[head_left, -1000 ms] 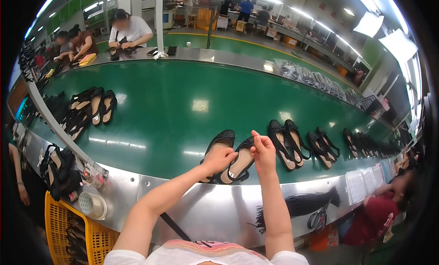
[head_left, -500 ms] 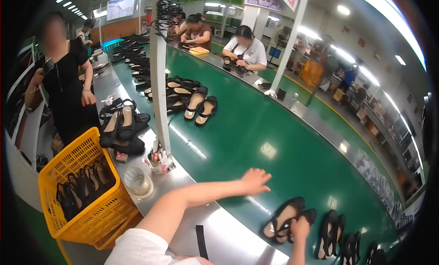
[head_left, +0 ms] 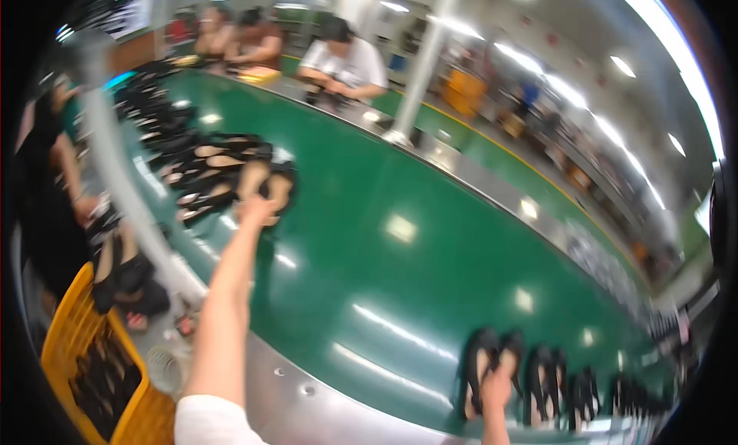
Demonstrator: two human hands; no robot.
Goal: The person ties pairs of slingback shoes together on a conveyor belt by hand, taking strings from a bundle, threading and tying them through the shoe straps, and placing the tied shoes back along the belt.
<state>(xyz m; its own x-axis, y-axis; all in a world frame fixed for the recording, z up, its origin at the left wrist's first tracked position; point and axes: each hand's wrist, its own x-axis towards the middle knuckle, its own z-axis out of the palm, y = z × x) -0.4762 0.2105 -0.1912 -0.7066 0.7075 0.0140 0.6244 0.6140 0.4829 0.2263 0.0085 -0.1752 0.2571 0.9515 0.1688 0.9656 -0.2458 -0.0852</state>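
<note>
The left hand (head_left: 256,207) is at a pair of beige-lined black flat shoes (head_left: 252,179), the right hand (head_left: 496,386) at a second black pair (head_left: 482,359), both on the glossy green surface (head_left: 369,268); each grip's closure is too blurred to tell.

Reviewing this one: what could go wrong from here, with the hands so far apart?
The left hand is at a pair of shoes crowded against other black shoes; lifting or dragging it might snag a strap or shift them.

The right hand is at the near pair; a sideways slip could knock the neighbouring pair.
</note>
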